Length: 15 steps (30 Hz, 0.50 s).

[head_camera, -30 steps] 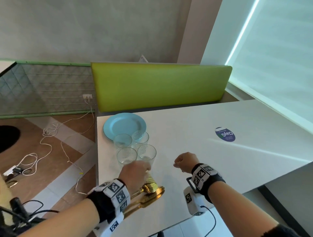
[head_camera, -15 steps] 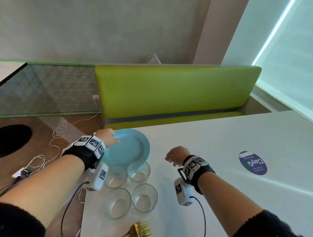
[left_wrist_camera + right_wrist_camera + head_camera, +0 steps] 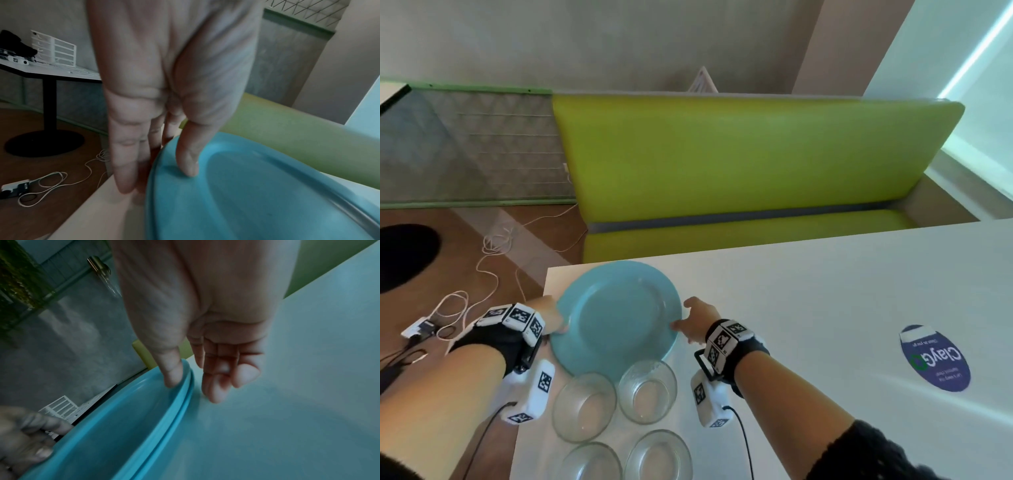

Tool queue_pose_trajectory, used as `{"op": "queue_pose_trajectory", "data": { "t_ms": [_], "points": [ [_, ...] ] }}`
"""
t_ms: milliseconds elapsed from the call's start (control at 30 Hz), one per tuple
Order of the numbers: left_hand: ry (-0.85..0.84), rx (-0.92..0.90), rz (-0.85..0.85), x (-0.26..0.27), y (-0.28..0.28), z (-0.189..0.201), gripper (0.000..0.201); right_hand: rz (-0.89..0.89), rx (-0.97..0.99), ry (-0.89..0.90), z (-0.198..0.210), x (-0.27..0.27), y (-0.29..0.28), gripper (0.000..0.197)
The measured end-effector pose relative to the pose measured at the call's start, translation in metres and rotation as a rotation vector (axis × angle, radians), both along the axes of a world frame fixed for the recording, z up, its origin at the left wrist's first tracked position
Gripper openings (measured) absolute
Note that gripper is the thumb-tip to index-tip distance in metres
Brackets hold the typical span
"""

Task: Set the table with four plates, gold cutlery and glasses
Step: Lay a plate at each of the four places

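Observation:
A blue plate (image 3: 616, 315) lies near the far left corner of the white table (image 3: 808, 308); the right wrist view shows a second rim (image 3: 186, 400) under it, so it is a stack. My left hand (image 3: 560, 325) holds the left rim, thumb (image 3: 187, 162) on top and fingers down along the edge. At the right rim, my right hand (image 3: 681, 325) has its thumb (image 3: 170, 378) on the rim and its fingers curled beside the edge, tips at the table. Several clear glasses (image 3: 584, 406) stand just in front of the plate. No cutlery is in view.
The table's left edge runs right beside my left hand, with wooden floor and white cables (image 3: 465, 308) below. A green bench (image 3: 739, 164) stands behind the table. A round blue sticker (image 3: 935, 358) marks the tabletop on the right.
My left hand left the glasses and moved forward to the plate's left rim. My right hand opened from a fist and took the right rim. The view has moved closer.

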State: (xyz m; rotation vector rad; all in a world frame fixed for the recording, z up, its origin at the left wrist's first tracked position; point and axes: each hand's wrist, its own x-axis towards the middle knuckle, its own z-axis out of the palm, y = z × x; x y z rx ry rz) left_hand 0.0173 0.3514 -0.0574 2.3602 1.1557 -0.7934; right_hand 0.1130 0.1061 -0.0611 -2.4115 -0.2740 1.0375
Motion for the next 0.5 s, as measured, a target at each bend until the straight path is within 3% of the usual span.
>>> {"op": "queue_pose_trajectory", "data": {
  "t_ms": [100, 300, 433, 500],
  "points": [
    [-0.015, -0.059, 0.045, 0.001, 0.004, -0.003, 0.033, 0.003, 0.025, 0.021, -0.006, 0.002, 0.007, 0.051],
    [-0.194, -0.2, 0.132, 0.005, 0.032, -0.024, 0.052, -0.035, 0.055, -0.009, -0.01, 0.005, 0.003, 0.051],
    [-0.372, -0.291, 0.202, 0.011, 0.006, 0.036, 0.051, -0.073, 0.124, -0.102, 0.009, 0.01, -0.005, 0.055],
    [-0.472, -0.318, 0.235, 0.014, -0.008, 0.066, 0.039, -0.096, 0.162, -0.171, 0.031, 0.015, -0.011, 0.056]
  ]
}}
